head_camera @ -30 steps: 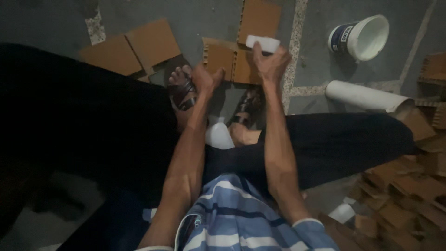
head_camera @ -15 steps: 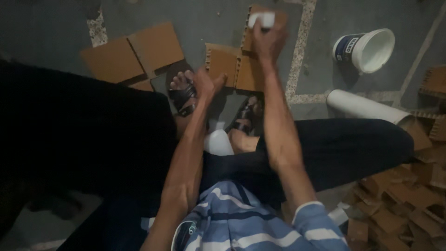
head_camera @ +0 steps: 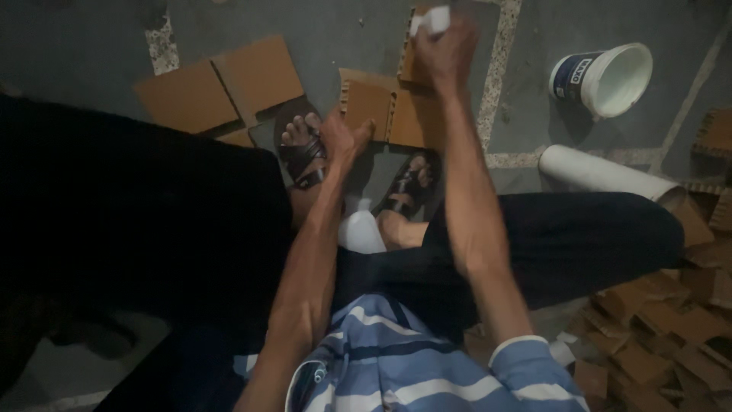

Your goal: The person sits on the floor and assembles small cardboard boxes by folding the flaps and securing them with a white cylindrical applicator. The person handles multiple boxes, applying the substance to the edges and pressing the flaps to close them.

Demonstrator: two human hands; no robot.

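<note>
The right hand (head_camera: 448, 47) pinches a small white pad (head_camera: 431, 18) over the far brown cardboard piece (head_camera: 412, 65) on the floor, while the left hand (head_camera: 341, 137), fingers spread, pins the nearer notched cardboard square (head_camera: 370, 107) (best kept flat and steady, I judge).

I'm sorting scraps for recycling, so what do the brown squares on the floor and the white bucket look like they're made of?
The brown squares look like corrugated cardboard: matte tan faces with notched, rippled edges, though the dim light leaves it open. The white bucket looks like smooth, slightly glossy plastic with a thin rolled rim. The left hand rests on one square; the right hand holds a small white pad.
</note>
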